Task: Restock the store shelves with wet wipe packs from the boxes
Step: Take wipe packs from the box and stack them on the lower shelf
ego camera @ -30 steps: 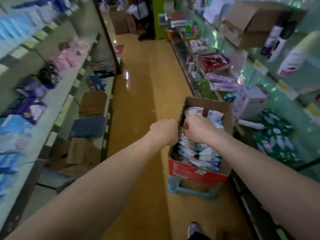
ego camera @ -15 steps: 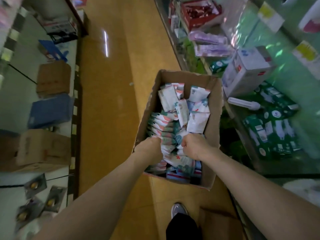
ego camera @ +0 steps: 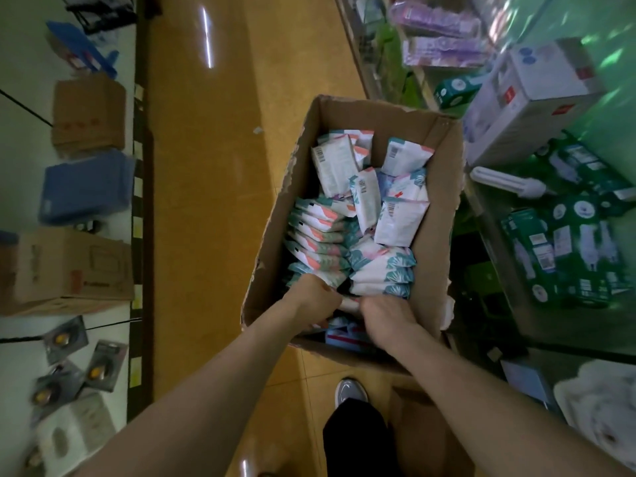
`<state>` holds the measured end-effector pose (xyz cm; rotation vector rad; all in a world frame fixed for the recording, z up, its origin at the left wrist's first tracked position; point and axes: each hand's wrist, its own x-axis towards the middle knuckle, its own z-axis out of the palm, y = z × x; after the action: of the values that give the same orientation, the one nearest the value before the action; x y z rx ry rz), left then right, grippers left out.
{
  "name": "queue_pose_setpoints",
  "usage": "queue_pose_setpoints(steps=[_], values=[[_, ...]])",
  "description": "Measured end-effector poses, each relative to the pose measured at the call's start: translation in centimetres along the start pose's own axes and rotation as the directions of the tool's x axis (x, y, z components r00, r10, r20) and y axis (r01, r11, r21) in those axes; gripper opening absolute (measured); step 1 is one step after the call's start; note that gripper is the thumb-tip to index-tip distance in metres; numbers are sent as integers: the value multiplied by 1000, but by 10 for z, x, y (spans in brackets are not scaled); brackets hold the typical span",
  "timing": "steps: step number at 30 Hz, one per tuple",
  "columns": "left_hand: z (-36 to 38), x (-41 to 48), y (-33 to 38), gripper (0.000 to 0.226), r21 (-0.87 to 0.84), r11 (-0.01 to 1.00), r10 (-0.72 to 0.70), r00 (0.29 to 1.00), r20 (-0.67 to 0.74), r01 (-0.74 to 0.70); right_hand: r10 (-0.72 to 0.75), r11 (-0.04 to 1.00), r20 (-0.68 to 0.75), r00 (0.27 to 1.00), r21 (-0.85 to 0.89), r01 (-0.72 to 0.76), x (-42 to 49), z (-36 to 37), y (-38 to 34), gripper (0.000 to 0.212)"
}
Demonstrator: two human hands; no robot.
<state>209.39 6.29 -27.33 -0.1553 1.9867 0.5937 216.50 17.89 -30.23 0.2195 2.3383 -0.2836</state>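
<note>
The packs [ego camera: 318, 242] are in the open box [ego camera: 275, 235], which stands in the aisle just beside the right shelf [ego camera: 537, 325]. One row stands on edge along the left wall, and loose packs lie at the far end.

Both hands work at the near end of the box.
- The left hand [ego camera: 315, 297] has its fingers curled down into the edge-standing row and appears to grip packs.
- The right hand [ego camera: 385, 313] shows only its back. Its fingers are buried among the packs, so their state cannot be told.

To do this step well:
1. Close both hands on one block of aligned packs.
2. Squeeze the block from both ends.
3. Lift it straight up, clear of the torn box rim.
4. Leave the loose packs for a later grab.

Compared with a second ago, both hands are nearer the person, at the box's near end rather than its middle. The view now looks more steeply down and from closer.
</note>
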Motion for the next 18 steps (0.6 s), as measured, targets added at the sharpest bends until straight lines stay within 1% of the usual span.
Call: queue_pose_setpoints(steps=[2, 4, 7, 8, 10, 12, 13, 14, 15, 16, 17, 18], values=[[4, -5, 7, 37, -101, 994, -43, 995, 92, 52, -5, 1000, -1, 1000, -27, 5, -6, -23, 7, 30], [7, -7, 16, 56, -227, 969, -59, 981, 187, 101, 6, 1000, -9, 1000, -26, -6, -12, -44, 15, 30], [12, -4, 31, 81, -390, 904, -55, 954, 295, 173, 43, 997, -71, 997, 70, -38, -19, -66, 24, 31], [13, -2, 37, 83, -443, 875, -49, 947, 318, 194, 56, 991, -110, 992, 129, -42, -19, -71, 26, 31], [14, 2, 48, 72, -546, 810, -29, 944, 328, 215, 61, 959, -161, 985, 282, -13, -18, -79, 29, 28], [14, 11, 56, 51, -649, 739, 1, 964, 267, 179, 0, 898, -169, 986, 434, 75, -12, -82, 29, 21], [13, 16, 57, 40, -689, 708, 4, 974, 227, 157, -28, 850, -150, 988, 517, 102, -7, -83, 30, 22], [11, 21, 58, 34, -714, 686, 4, 981, 196, 140, -39, 779, -113, 993, 618, 101, -1, -84, 32, 25], [9, 25, 58, 31, -733, 667, 2, 983, 184, 136, -28, 698, -80, 996, 712, 77, 7, -87, 36, 29], [7, 29, 57, 31, -753, 643, -6, 984, 179, 141, 10, 643, -78, 997, 764, 53, 18, -89, 41, 30], [5, 32, 56, 30, -773, 616, -20, 984, 177, 152, 64, 640, -119, 991, 766, 51, 31, -90, 48, 29], [3, 34, 55, 30, -789, 593, -32, 984, 177, 161, 122, 711, -195, 973, 702, 51, 46, -91, 56, 26]])
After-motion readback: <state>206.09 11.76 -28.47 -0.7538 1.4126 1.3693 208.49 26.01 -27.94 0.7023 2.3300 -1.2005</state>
